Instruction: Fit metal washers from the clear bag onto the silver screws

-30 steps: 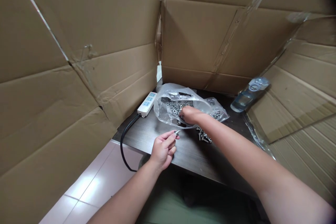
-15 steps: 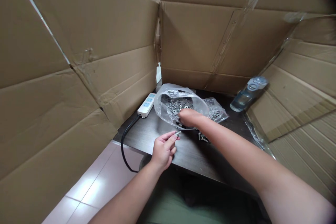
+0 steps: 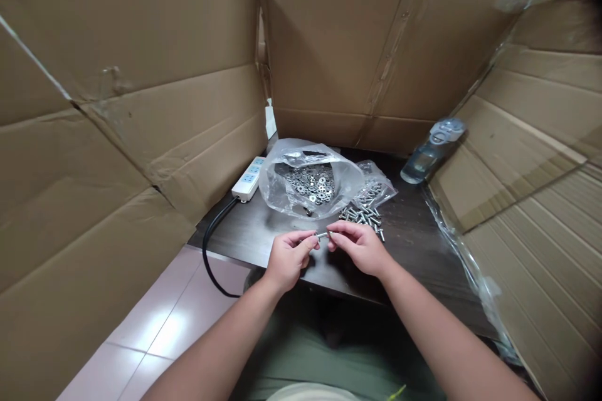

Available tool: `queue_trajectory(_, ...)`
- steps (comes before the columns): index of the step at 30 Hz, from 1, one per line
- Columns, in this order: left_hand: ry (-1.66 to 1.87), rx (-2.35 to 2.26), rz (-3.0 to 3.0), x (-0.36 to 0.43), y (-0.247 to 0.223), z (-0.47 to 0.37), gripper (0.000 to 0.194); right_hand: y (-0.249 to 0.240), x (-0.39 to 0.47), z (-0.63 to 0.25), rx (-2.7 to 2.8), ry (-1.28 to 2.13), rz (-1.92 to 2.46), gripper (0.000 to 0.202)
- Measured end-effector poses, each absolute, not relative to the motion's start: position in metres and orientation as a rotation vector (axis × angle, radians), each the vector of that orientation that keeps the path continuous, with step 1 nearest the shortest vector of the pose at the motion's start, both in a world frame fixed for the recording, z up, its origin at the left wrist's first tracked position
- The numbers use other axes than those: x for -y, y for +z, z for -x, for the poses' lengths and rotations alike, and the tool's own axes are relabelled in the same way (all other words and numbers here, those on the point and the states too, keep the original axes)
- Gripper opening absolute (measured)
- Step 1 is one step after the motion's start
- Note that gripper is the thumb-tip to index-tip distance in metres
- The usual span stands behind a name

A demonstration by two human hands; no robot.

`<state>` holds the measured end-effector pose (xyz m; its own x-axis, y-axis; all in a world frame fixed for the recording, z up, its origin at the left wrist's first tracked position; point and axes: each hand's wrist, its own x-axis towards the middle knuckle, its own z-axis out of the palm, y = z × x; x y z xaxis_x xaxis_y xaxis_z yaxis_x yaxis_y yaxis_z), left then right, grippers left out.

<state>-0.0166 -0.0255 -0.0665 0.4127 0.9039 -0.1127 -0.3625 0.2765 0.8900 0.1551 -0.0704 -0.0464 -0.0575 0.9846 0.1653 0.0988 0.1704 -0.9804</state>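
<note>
Near the table's front edge, my left hand pinches a small silver bolt by its left end. My right hand is closed at the bolt's other end, its thumb and forefinger pressed on a tiny piece, probably a washer, too small to make out. Just behind the hands lies an open clear plastic bag full of metal washers. To its right, loose bolts spill from a smaller clear bag.
A white power strip with a black cable lies left of the bags. At the back right stands a clear water bottle. Cardboard walls surround the dark table. A pale round rim shows at the bottom.
My right hand has come out of the washer bag toward the front and now meets the bolt in my left hand. The view has shifted, and the loose bolts show more fully.
</note>
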Motion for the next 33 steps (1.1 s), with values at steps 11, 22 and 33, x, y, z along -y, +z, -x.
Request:
queue_trajectory(11, 0.964, -0.886, -1.199, 0.028, -0.064, 0.009, 0.026, -0.068, 0.070, -0.147, 1.513, 0.729, 1.144, 0.018)
queue_trajectory(22, 1.182, -0.992, -1.770, 0.034, -0.070, 0.007, 0.018, -0.075, 0.069, -0.142, 1.392, 1.036, 1.329, 0.039)
queue_trajectory(33, 1.067, -0.965, -1.252, 0.033, -0.061, 0.005, 0.029, -0.068, 0.069, -0.143, 1.117, 1.221, 1.086, 0.049)
